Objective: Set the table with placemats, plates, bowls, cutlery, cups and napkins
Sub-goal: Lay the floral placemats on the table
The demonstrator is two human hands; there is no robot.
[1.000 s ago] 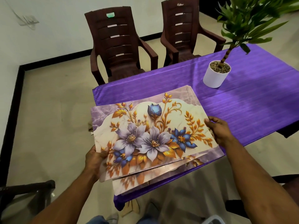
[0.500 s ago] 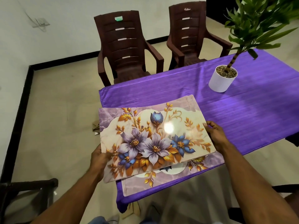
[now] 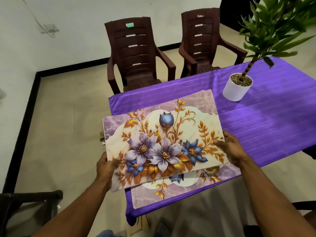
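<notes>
Both arms reach forward. The left hand (image 3: 105,165) grips the left edge of a flowery mat (image 3: 162,144), thumb on top, fingers hidden under it. The right hand (image 3: 230,148) pinches the right edge the same way. The mat is held tilted above the near corner of the table (image 3: 273,127). A second mat (image 3: 172,192) lies flat on the corner below it, mostly covered.

The table has a shiny purple cloth. The floor is pale beige, and the white wall has a black strip at the bottom. Two brown chairs (image 3: 136,55) stand at the far side.

A white pot (image 3: 236,88) sits on the table. It holds little stones and a green plant (image 3: 277,26).
</notes>
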